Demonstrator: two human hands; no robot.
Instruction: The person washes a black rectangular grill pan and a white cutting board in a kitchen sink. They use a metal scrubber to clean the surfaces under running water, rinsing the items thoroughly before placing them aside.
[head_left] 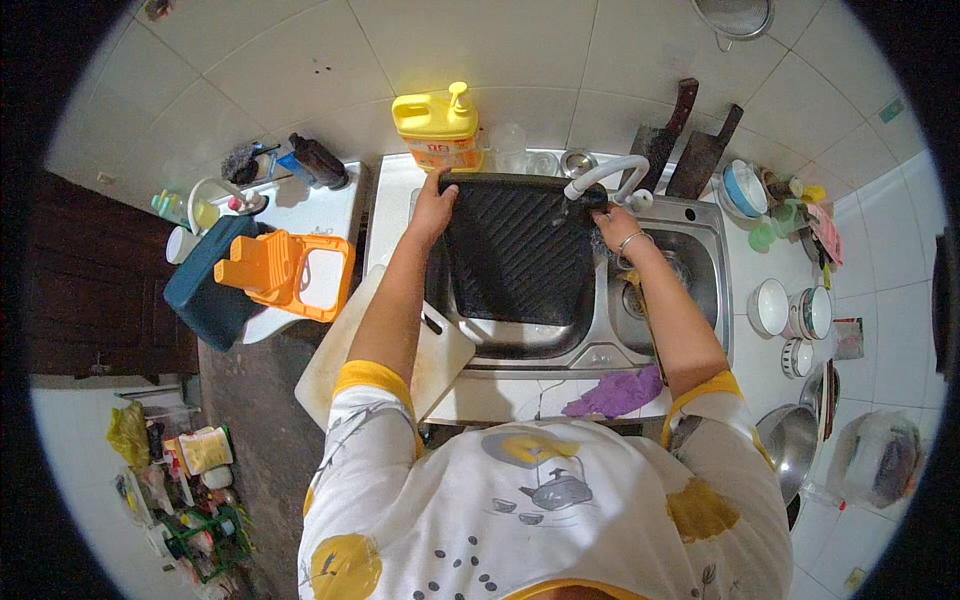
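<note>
A black rectangular tray (522, 255) with slanting ridges is held tilted over the left basin of the steel sink (640, 350). My left hand (433, 208) grips its far left corner, thumb on top and the other fingers partly hidden behind. On the tray's far right edge my right hand (617, 228) is closed, wearing a bracelet at the wrist. A white curved faucet (607, 175) reaches over that right corner, its spout just above the tray. Whether water is running I cannot make out clearly.
Left of the sink a white cutting board (440, 365) leans at the counter edge, near an orange plastic piece (300, 270). Behind stand a yellow jug (437, 125) and two cleavers (704, 155). Bowls (768, 307) line the right; a purple cloth (617, 394) lies in front.
</note>
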